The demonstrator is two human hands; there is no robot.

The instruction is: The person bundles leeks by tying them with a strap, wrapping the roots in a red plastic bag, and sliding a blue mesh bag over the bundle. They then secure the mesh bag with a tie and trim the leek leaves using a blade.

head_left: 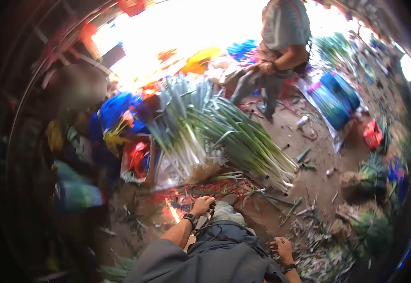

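My left hand (202, 206) is in front of my lap, beside my knee, with its fingers curled. Something small and dark may be at the fingertips, too blurred to name. My right hand (281, 248) is low at my right side, its fingers loosely bent and slightly apart, holding nothing that I can see. Beyond my left hand lies a pile of leeks (257, 146), white ends toward me. Another bunch of leeks (186, 127) fans out on its left, with brown roots at the near end. Neither hand touches the leeks.
Red strips (200, 192) litter the floor ahead. Peeled scraps (316, 243) are heaped at my right. A person (285, 37) stands beyond the leeks. A box (139, 158) with red and blue things is at left; a blue-green bundle (334, 96) lies at right.
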